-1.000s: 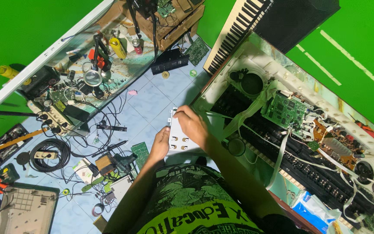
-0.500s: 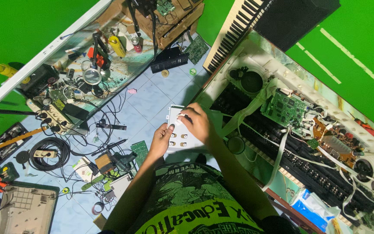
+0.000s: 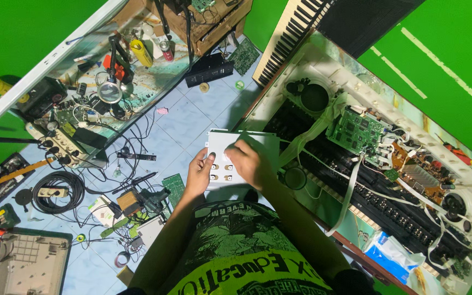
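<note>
— Since a second ago, what differs?

— Both hands sit a little higher over the tiles, and the white panel [image 3: 230, 155] with its small round jacks now shows more of its flat face than before.

— How is each grip?

— Left hand [image 3: 199, 170] has its grip closed on the panel's left edge, thumb on top beside the jacks. Right hand [image 3: 249, 164] lies over the panel's right half, fingers curled on it, holding it too.

— And where is the panel?

— Held above the pale blue tiled floor [image 3: 184, 117], just in front of the person's green printed shirt [image 3: 241, 246], beside the opened keyboard case [image 3: 323, 82].

— What lies nearest?

— A small green circuit board [image 3: 175, 188] on the floor by the left wrist, then loose cables and a black coil of cable [image 3: 55, 191] further left.

— Farther out?

— Inside the case, a green main board [image 3: 356, 130] with grey ribbon cables, and a round speaker [image 3: 313, 97] at its far corner. Beyond the floor, a low table [image 3: 83, 82] carries a magnifier lamp [image 3: 110, 90], a yellow can [image 3: 141, 53] and a power strip [image 3: 55, 143]. Piano keys [image 3: 290, 35] lean at the far end.
</note>
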